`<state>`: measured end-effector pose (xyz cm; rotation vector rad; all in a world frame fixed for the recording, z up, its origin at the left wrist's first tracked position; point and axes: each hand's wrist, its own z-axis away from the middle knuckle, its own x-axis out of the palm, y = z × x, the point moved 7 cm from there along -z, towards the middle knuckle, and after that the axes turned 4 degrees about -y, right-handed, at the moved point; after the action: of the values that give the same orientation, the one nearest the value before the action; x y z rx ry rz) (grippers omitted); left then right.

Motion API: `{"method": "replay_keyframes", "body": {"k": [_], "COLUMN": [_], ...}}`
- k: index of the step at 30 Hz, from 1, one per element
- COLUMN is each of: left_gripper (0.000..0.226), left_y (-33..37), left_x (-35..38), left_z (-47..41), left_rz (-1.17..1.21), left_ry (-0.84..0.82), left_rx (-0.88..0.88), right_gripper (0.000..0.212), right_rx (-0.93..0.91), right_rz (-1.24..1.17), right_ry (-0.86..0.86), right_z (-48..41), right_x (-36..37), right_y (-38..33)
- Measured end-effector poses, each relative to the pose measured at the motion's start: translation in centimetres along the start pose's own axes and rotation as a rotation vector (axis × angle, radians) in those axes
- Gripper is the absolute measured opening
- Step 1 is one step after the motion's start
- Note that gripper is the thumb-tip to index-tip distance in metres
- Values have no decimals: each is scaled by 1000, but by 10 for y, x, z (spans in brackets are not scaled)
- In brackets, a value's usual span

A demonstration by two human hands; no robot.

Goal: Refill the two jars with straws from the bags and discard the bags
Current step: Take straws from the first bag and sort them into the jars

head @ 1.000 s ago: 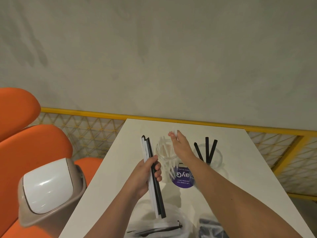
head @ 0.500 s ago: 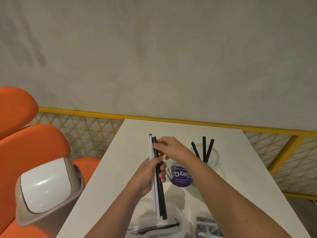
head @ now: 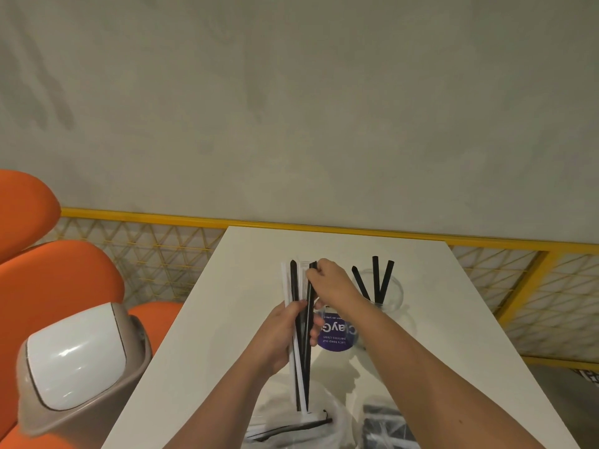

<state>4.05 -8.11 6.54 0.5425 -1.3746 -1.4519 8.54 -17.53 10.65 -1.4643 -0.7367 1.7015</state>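
Gripping a mixed bundle of straws (head: 299, 358) upright over the bench (head: 220, 319), my left hand (head: 282, 338) has its fingers curled round it. My right hand (head: 332, 285) pinches one black straw (head: 310, 306) near its top. The jar (head: 387, 294) with three black straws stands at 2 o'clock, and the bags (head: 285, 424) lie at 6 o'clock.

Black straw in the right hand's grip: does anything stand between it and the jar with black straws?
Nothing visible does. The right hand pinches the black straw near its top, while the left hand holds the bundle. The jar stands just right of that hand, with three straws leaning inside.
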Motion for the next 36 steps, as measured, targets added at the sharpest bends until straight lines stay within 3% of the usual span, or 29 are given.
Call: {"method": "replay_keyframes", "body": {"k": [5, 7, 12, 15, 21, 30, 36], "left_gripper": [28, 25, 20, 29, 46, 31, 28], "left_y": [-4, -6, -1, 5, 9, 4, 6], "left_x": [1, -2, 1, 8, 12, 10, -6], "left_z": [2, 2, 4, 6, 9, 3, 5], "left_rz": [15, -1, -17, -83, -183, -35, 40], "left_ry": [12, 17, -22, -62, -81, -49, 21], "left_rx": [-54, -62, -27, 7, 14, -28, -34], "right_gripper": [18, 17, 23, 27, 22, 22, 16], "right_rx": [-18, -33, 62, 140, 117, 58, -19], "right_rz": [-208, -283, -257, -434, -593, -391, -473], "right_ry": [185, 175, -103, -272, -408, -214, -5], "right_z": [-6, -7, 9, 16, 17, 12, -2], "right_x": [-14, -21, -9, 4, 8, -6, -43], "right_y": [6, 6, 12, 20, 24, 23, 4]}}
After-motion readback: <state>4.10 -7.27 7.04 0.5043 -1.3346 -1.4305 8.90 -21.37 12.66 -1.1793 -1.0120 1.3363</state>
